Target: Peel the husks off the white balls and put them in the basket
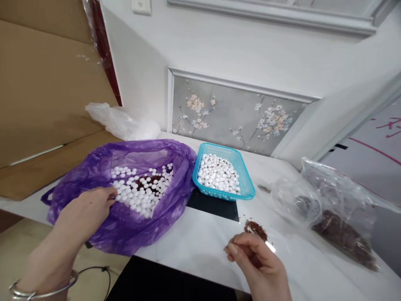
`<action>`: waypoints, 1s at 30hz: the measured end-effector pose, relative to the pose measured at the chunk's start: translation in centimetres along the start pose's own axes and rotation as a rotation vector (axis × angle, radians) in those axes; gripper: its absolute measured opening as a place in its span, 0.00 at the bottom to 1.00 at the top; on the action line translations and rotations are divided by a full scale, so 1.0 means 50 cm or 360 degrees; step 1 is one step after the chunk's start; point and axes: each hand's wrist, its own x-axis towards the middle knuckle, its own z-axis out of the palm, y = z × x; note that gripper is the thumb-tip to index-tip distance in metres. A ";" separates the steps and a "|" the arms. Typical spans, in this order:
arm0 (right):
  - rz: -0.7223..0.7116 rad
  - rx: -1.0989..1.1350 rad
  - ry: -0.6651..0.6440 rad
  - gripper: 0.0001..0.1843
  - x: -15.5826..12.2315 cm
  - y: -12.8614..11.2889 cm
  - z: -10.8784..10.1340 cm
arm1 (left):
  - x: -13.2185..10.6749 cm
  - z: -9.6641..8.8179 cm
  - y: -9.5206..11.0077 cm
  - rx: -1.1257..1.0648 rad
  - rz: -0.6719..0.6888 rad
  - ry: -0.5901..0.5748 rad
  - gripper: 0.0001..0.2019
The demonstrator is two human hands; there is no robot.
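A purple plastic bag lies open on the white table, holding many small white balls mixed with brown bits. My left hand reaches into the bag's mouth, its fingertips curled among the white balls. To the right stands a blue basket filled with white balls. My right hand hovers over the table's near edge with the fingers curled in; something small and shiny shows by its knuckles. A little heap of brown bits lies just beyond it.
A clear plastic bag with brown material lies at the right. A white plastic bag and cardboard sit at the back left. A dark square lies under the basket. A wire hangs below the table.
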 end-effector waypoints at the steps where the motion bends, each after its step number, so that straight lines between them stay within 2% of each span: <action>1: 0.0019 0.0022 -0.0057 0.08 0.001 0.001 0.003 | -0.001 -0.002 0.007 0.0186 -0.0002 0.0016 0.09; 3: 0.0082 0.0058 -0.0160 0.08 0.002 0.005 0.007 | -0.008 -0.012 0.034 0.0658 0.0030 0.0048 0.12; 5: 0.0145 0.0099 -0.0229 0.08 0.004 0.009 0.012 | -0.020 -0.025 0.071 0.0686 0.0056 0.0070 0.14; 7: 0.0172 0.0167 -0.0250 0.08 0.003 0.011 0.018 | -0.036 -0.031 0.111 0.0394 0.0054 0.0102 0.12; 9: 0.0180 0.0264 -0.0268 0.08 0.002 0.011 0.027 | -0.058 -0.018 0.146 -0.0155 -0.0039 0.0115 0.10; 10: 0.0181 0.0325 -0.0282 0.08 0.001 0.009 0.031 | -0.072 -0.004 0.160 -0.0460 -0.0107 0.0049 0.10; 11: 0.0185 0.0389 -0.0301 0.08 -0.001 0.008 0.035 | -0.087 0.014 0.173 -0.0761 -0.0179 -0.0076 0.10; 15: 0.0148 0.0501 -0.0367 0.08 -0.011 -0.002 0.049 | -0.157 0.103 0.215 -0.1623 -0.0498 -0.0863 0.09; 17: 0.0086 0.0430 -0.0373 0.08 -0.016 -0.008 0.053 | -0.186 0.136 0.231 -0.1856 -0.0653 -0.1103 0.08; 19: -0.0016 0.0341 -0.0354 0.08 -0.020 -0.014 0.057 | -0.205 0.155 0.242 -0.1982 -0.0742 -0.1230 0.06; 24: -0.0251 0.0245 -0.0278 0.06 -0.021 -0.026 0.071 | -0.213 0.165 0.250 -0.2072 -0.0751 -0.1294 0.05; 30: -0.0309 0.0218 -0.0290 0.04 -0.016 -0.027 0.078 | -0.213 0.165 0.252 -0.1988 -0.0750 -0.1210 0.06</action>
